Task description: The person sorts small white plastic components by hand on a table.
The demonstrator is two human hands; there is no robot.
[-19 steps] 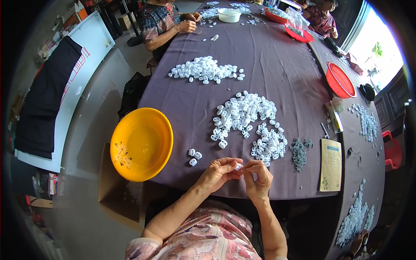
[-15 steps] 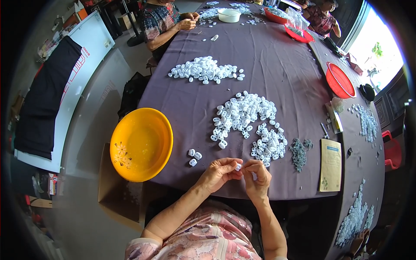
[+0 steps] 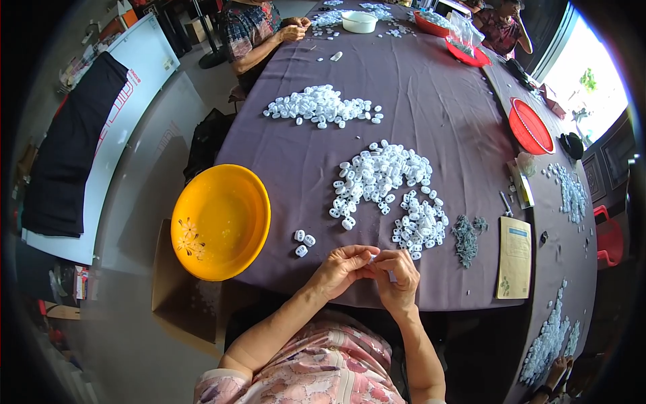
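Note:
Near the table's front edge my left hand (image 3: 342,271) and my right hand (image 3: 397,277) meet fingertip to fingertip. Between them is a small white plastic piece (image 3: 373,257), mostly covered by the fingers. Both hands are closed in a pinch; whether the right one also grips a second small part is hidden. Just beyond lies a heap of white oval pieces with dark holes (image 3: 418,225), below a larger heap of similar pieces (image 3: 380,172). A few loose white pieces (image 3: 303,241) sit left of my left hand. To the right is a small pile of grey parts (image 3: 465,241).
A yellow basin (image 3: 221,222) stands at the table's left edge, above a cardboard box (image 3: 165,296). A brown paper packet (image 3: 514,259) and a red basket (image 3: 531,126) lie to the right. Another white heap (image 3: 319,106) is farther off. Other people sit around the table.
My fingers have closed in further over the white piece, so less of it shows. The right fingers have curled slightly leftward. At the far right, another person has raised a hand.

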